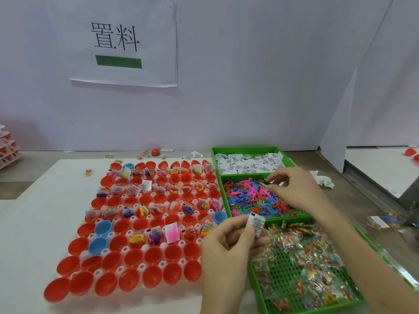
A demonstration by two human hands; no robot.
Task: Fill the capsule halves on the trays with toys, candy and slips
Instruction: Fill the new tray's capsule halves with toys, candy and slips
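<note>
So, maybe half done: the far capsule halves [158, 177] on the white bumpy tray [141, 266] hold goodies, while the glossy red near ones sit empty. Left hand [229, 252] pinches a printed paper slip [256, 224] by the tray's right edge. Right hand [292, 189] pinches at rubbery toys [249, 198] in the green bin [244, 174]. Crinkly candy packets [306, 257] wait nearest.

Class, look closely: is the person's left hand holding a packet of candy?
No, the left hand pinches a white printed slip between thumb and fingers, not candy.

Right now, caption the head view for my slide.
Left hand pinches a slip while right hand reaches into the toy bin beside the capsule tray.
</note>
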